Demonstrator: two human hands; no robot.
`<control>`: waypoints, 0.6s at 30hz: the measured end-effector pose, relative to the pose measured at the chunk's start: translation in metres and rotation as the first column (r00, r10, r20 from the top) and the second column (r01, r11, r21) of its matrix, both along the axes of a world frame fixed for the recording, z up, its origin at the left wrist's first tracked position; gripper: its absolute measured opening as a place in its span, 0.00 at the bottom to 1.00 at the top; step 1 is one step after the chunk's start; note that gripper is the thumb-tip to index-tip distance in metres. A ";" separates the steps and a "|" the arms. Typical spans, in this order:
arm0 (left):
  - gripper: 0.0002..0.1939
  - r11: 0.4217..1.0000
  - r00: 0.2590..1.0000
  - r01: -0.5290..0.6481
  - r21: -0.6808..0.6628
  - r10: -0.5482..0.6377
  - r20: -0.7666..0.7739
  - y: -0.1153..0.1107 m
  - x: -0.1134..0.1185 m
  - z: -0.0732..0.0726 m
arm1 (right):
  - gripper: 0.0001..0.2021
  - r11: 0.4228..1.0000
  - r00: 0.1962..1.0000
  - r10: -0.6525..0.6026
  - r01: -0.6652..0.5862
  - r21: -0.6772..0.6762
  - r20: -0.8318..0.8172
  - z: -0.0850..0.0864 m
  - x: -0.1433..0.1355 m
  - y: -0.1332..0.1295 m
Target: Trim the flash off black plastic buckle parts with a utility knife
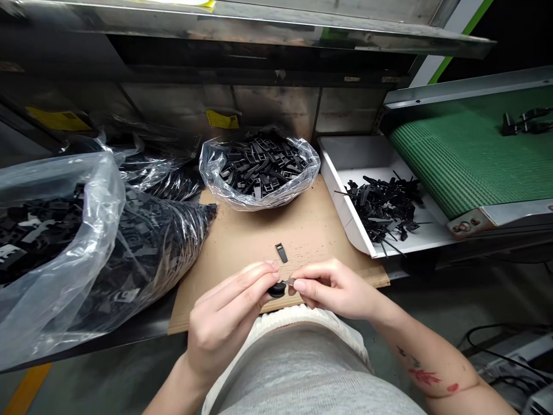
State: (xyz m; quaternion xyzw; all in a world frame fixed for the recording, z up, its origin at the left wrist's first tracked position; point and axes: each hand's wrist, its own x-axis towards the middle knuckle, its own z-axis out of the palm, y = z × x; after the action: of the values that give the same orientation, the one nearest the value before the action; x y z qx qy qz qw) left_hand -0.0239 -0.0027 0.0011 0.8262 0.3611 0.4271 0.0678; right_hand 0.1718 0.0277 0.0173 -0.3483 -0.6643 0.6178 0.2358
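My left hand [235, 302] is closed on a small black plastic part [277, 290] with a rounded end, held low over the front of the cardboard sheet. Just to its right, my right hand [328, 286] pinches a small, thin piece [290, 282] against the black part; the fingertips hide most of it, so its kind does not show. Beyond both hands, a single black clip-like piece [281, 252] with a small opening at its far end lies on the cardboard [242, 242].
A clear bag [313, 167] of black clip pieces stands at the back. Another large bag [103, 196] of black parts fills the left. On the right, a white tray [341, 190] holds thin black scraps beside a green conveyor belt [475, 138]. A metal shelf [259, 29] runs overhead.
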 end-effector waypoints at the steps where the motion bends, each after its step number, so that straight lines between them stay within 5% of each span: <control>1: 0.15 1.000 1.000 0.003 -0.017 -0.003 0.001 0.000 0.000 0.000 | 0.10 0.999 1.000 0.018 -0.019 -0.034 -0.024 -0.001 0.001 0.003; 4: 0.14 0.999 1.000 0.008 -0.046 -0.008 -0.004 0.000 0.002 -0.001 | 0.09 0.973 0.985 0.094 -0.121 -0.196 -0.143 -0.004 0.004 0.010; 8: 0.14 0.998 0.999 -0.046 -0.040 0.046 0.007 0.001 0.003 -0.003 | 0.09 0.823 0.899 0.295 -0.411 -0.392 -0.324 -0.010 0.008 0.014; 10: 0.13 0.994 0.995 -0.094 -0.052 0.095 0.018 0.001 0.003 -0.005 | 0.10 0.785 0.867 0.267 -0.449 -0.427 -0.422 -0.016 0.009 0.012; 12: 0.11 0.989 0.992 -0.118 -0.084 0.120 0.022 0.001 0.003 -0.006 | 0.10 0.848 0.876 0.083 -0.312 -0.428 -0.475 -0.021 0.006 0.008; 14: 0.09 0.984 0.991 -0.122 -0.129 0.127 0.031 0.000 0.007 -0.007 | 0.08 0.921 0.888 -0.157 -0.027 -0.389 -0.433 -0.025 -0.001 0.003; 16: 0.08 0.978 0.991 -0.114 -0.176 0.126 0.055 -0.002 0.012 -0.009 | 0.07 0.929 0.873 -0.323 0.218 -0.298 -0.367 -0.025 -0.011 -0.002; 18: 0.07 0.966 0.987 -0.116 -0.232 0.138 0.080 -0.007 0.014 -0.007 | 0.05 0.919 0.863 -0.385 0.325 -0.223 -0.328 -0.023 -0.021 -0.004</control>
State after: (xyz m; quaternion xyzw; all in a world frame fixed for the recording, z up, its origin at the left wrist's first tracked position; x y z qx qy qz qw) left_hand -0.0104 -0.0093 -0.0061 0.7668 0.4560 0.4257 0.1513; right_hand 0.1511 0.0234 -0.0060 -0.3618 -0.4813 0.6686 0.4363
